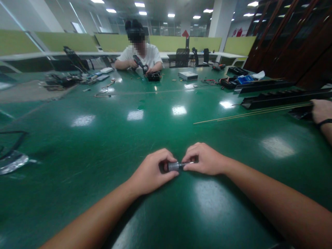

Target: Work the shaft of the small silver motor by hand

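Low over the green tabletop, my left hand [152, 172] grips a short grey metal cylinder [173, 166] between thumb and fingers. A thin shiny metal rod [181, 165] extends from the cylinder's right end. My right hand [206, 159] pinches this rod with thumb and fingertips, and a bit of it shows past the thumb. The two hands nearly meet, with the piece lying level between them. Whether the rod and cylinder are one part or two, I cannot tell.
Across the green table [111, 138], a person [140, 52] holds a dark tool over a black part. Another person's hand [323, 110] is at the right, near thin brass-coloured rods [233, 117] and black metal channels [280, 98]. Loose electronic parts [63, 79] lie at far left.
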